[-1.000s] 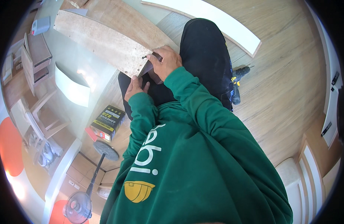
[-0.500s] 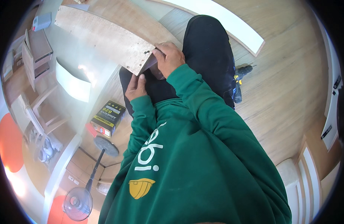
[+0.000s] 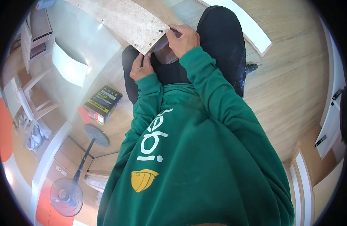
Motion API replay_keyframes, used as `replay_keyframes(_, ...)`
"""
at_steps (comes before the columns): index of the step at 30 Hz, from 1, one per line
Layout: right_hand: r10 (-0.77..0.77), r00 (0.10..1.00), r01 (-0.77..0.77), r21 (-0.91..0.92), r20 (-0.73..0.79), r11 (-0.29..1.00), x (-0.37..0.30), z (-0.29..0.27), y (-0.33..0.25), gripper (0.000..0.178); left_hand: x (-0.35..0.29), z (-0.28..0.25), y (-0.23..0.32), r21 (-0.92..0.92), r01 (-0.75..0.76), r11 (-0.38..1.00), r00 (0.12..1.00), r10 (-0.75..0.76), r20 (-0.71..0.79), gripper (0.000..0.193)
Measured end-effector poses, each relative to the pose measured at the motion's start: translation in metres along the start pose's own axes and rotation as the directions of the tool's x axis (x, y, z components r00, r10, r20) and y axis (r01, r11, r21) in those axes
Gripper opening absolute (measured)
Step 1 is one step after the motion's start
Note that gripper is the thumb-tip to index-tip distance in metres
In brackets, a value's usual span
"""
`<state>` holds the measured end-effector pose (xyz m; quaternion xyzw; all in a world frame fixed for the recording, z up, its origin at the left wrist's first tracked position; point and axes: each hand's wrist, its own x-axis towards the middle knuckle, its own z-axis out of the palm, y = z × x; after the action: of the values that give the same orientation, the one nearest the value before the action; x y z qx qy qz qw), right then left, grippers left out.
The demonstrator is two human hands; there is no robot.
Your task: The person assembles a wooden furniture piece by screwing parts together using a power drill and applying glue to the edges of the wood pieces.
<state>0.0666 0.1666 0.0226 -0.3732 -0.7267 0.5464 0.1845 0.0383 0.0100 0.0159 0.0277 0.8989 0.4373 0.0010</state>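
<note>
A long plywood board point(image 3: 136, 22) with small dark holes near its end reaches from the upper left to above my lap. At its near corner my left hand point(image 3: 142, 67) is closed, thumb and fingers pinching the edge. My right hand point(image 3: 184, 41) grips the other corner of the same end, fingers bent over it. Between my hands, below the board's end, a smooth brownish surface point(image 3: 166, 54) shows; I cannot tell whether it belongs to the board. My dark-trousered knees point(image 3: 222, 37) are on both sides of the board's end.
A dark tin with a yellow band point(image 3: 102, 103) stands on the floor at left, near a standing fan point(image 3: 67, 197). A curved white panel point(image 3: 68, 64) lies beyond it. Another white panel point(image 3: 252, 32) lies past my right knee, near a dark tool point(image 3: 251, 67). Wooden chairs point(image 3: 34, 94) are far left.
The view has shifted, so the board's end and both hands appear higher and slightly farther right. Both hands keep their hold on the board's end.
</note>
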Motion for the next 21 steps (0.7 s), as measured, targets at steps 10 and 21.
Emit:
replay_keyframes(10, 0.028, 0.999, -0.026, -0.065, 0.017, 0.998, 0.001, -0.001, -0.004, 0.031, 0.008, 0.004, -0.022, 0.026, -0.301, 0.953, 0.953, 0.302, -0.018, 0.045)
replay_keyframes(21, -0.002, 0.999, 0.006, -0.075, 0.053, 0.997, 0.002, -0.003, 0.0, 0.032, 0.012, 0.003, -0.03, 0.169, -0.549, 0.819, 0.827, 0.561, -0.028, 0.035)
